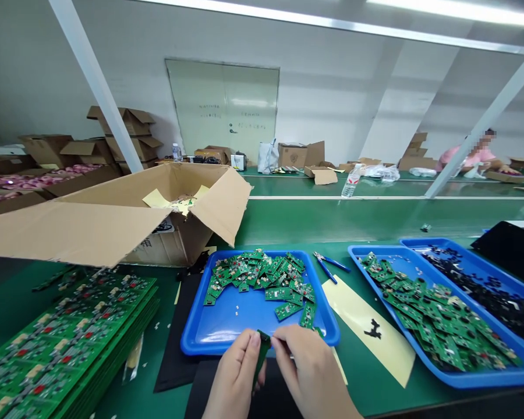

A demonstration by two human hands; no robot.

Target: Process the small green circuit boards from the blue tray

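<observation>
Between the thumb and fingers of my left hand (234, 372) stands a small green circuit board (261, 356), with a dark piece at its upper end. My right hand (311, 365) is closed in a pinch right beside that end; what its fingertips hold, if anything, is hidden. Just beyond both hands sits a blue tray (227, 347), with loose circuit boards (262, 270) heaped along its back and right side. Under the hands lies a black sheet (201, 381).
Stacked board panels (65, 343) and an open cardboard box (174, 244) stand at left. Blue-handled cutters (332, 265) and yellow paper (375, 314) with black bits (372, 329) lie right. Further right are a tray of boards (458, 378) and a tray of black parts (419, 241). A person (480, 157) sits far back.
</observation>
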